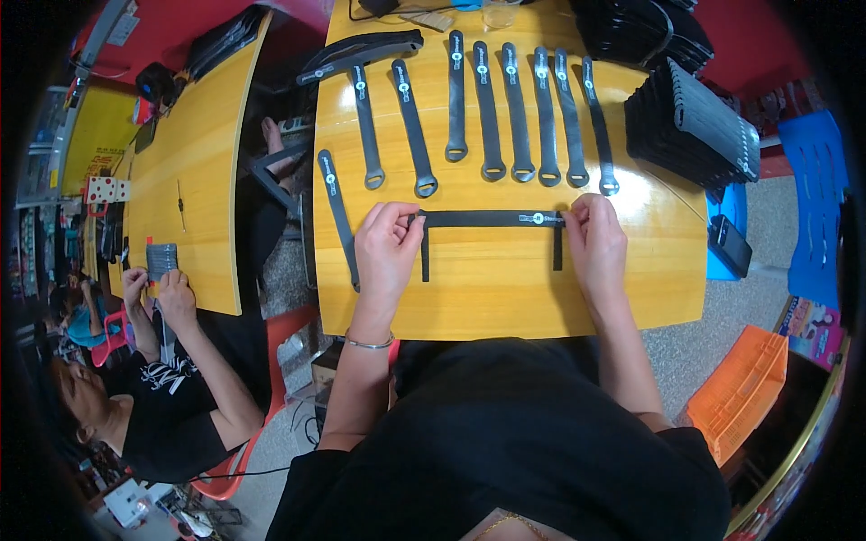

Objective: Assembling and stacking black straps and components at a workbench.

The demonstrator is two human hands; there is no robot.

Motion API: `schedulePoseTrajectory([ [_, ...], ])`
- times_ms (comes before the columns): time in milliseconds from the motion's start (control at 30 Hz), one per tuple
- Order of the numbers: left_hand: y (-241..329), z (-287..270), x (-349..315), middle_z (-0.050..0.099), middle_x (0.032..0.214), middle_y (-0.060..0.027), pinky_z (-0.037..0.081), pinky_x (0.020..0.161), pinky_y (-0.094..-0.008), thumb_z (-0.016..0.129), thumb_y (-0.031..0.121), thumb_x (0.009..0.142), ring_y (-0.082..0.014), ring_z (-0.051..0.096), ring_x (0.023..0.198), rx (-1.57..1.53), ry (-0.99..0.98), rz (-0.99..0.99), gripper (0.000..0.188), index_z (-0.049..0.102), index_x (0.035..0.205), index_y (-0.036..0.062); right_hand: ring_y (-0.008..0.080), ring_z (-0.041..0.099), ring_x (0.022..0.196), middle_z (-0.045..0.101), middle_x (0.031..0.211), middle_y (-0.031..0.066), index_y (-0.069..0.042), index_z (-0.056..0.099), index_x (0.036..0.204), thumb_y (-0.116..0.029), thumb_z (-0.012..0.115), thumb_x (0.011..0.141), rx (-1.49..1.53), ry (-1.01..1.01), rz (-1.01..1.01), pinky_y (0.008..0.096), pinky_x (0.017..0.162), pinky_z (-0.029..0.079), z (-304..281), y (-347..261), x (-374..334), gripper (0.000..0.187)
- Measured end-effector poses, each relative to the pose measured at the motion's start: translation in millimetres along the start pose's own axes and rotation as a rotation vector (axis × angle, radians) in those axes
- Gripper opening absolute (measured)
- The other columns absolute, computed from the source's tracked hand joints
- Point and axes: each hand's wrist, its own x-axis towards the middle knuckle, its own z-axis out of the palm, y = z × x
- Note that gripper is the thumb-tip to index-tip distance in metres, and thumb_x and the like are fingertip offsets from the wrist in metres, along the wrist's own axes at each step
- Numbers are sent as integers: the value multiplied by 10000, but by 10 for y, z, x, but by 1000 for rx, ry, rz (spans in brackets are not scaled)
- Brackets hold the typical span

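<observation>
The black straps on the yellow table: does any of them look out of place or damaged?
One strap looks out of place: it lies below the upper row, near the left table edge, its lower end beside the left hand. No damage stands out.

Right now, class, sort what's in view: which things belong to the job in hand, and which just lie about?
Part of the job, it seems:
- held strap
- laid-out straps
- black stack
- table

Probably just lying about:
- orange crate
- clear cup
- black device
</observation>
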Motion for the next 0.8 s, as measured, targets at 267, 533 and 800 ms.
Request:
schedulePoseTrajectory([
  [267,202,61,-180,583,1104,-136,450,902,-396,651,51,791,-300,554,1054,380,54,432,287,620,1072,1,317,499,1126,528,1215,163,4,515,1202,-123,701,759,-100,-123,-359,408,947,409,-7,-326,-138,497],
  [533,120,148,-281,564,1252,-142,388,1011,-440,627,108,828,-306,505,1205,328,-200,425,320,612,1125,-11,306,302,1360,366,1426,194,41,395,1339,-483,592,814,-338,-392,-328,500,1100,208,37,-341,-382,767],
  [800,13,-203,-181,599,1092,-177,436,934,-414,704,136,779,-337,570,1049,394,141,291,467,541,1185,-28,322,295,1356,362,1423,188,-1,401,1340,-232,601,832,-158,-336,-195,504,1124,160,-242,-46,-316,593],
])
